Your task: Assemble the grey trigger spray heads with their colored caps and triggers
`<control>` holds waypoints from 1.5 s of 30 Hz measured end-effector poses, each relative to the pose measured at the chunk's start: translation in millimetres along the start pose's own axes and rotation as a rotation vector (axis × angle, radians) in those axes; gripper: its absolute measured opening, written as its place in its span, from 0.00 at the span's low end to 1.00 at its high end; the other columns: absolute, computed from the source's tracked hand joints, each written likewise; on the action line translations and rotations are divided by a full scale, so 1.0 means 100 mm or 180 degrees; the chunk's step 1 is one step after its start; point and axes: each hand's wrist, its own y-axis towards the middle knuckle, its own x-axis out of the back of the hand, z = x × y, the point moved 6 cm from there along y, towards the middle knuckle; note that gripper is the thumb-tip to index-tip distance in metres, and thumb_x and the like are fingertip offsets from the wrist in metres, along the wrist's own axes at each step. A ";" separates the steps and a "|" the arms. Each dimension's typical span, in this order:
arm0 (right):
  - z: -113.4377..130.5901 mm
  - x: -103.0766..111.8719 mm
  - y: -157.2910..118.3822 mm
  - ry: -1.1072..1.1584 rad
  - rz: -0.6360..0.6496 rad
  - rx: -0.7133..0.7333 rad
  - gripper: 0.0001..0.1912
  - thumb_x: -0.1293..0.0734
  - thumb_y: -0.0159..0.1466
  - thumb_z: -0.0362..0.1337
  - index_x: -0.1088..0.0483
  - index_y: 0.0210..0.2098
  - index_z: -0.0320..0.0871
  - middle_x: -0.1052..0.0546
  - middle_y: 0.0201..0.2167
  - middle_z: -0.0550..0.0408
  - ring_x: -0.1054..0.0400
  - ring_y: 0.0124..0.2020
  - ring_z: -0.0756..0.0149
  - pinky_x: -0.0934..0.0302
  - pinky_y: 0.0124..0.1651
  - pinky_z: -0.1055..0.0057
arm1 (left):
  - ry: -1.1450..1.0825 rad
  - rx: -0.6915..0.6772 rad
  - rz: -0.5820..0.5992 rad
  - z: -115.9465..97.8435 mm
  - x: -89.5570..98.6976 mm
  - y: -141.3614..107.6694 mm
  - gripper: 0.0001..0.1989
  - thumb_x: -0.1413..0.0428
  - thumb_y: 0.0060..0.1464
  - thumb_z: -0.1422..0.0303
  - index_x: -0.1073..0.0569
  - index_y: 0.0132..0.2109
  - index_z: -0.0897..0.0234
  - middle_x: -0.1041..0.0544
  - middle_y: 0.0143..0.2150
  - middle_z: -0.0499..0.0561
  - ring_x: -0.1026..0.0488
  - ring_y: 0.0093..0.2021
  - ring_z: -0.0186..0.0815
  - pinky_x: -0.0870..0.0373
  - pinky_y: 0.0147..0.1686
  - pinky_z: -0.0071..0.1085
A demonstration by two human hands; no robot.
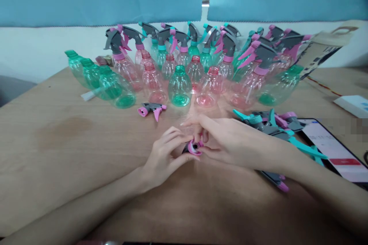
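Observation:
Near the middle of the table, my left hand (166, 153) closes its fingers on a grey and pink spray head (194, 147), whose pink collar faces me. From the other side, my right hand (221, 138) pinches the edge of the same collar with its thumb and fingers. Beyond my left hand lies another spray head (153, 109), grey with a pink trigger and collar. Open green (179, 86) and pink (207, 87) bottles stand just behind my hands. A pile of turquoise, pink and grey spray heads (270, 122) sits beyond my right forearm, which hides part of it.
Several bottles with spray heads fitted (184, 48) stand at the back. Green bottles (110, 88) lean at the left beside a clear strip (92, 93). A phone or tablet (330, 145) lies at the right, near a white box (353, 104) and a printed bag (322, 51).

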 end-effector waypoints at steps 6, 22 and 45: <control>-0.01 -0.02 0.00 0.0060 -0.0010 -0.0031 0.15 0.37 0.59 0.34 0.40 0.46 0.45 0.28 0.30 0.59 0.35 0.27 0.70 0.50 0.25 0.75 | 0.0029 -0.0159 0.0061 -0.03 -0.02 0.00 0.12 0.38 0.49 0.68 0.27 0.41 0.66 0.25 0.35 0.53 0.32 0.39 0.38 0.31 0.40 0.37; -0.16 -0.14 0.05 0.1599 -0.0055 -0.0565 0.14 0.36 0.56 0.34 0.45 0.39 0.45 0.32 0.33 0.59 0.37 0.30 0.72 0.42 0.30 0.73 | 0.0162 -0.0299 -0.0152 -0.06 0.05 0.02 0.12 0.40 0.51 0.66 0.28 0.42 0.64 0.24 0.35 0.52 0.32 0.36 0.37 0.31 0.36 0.34; -0.25 -0.38 0.07 0.2401 -0.0346 -0.1105 0.11 0.38 0.54 0.30 0.47 0.31 0.47 0.37 0.23 0.65 0.37 0.24 0.72 0.44 0.25 0.73 | 0.0132 -0.0067 -0.0365 -0.03 0.04 -0.01 0.15 0.37 0.47 0.65 0.31 0.41 0.65 0.29 0.30 0.48 0.34 0.32 0.33 0.34 0.31 0.30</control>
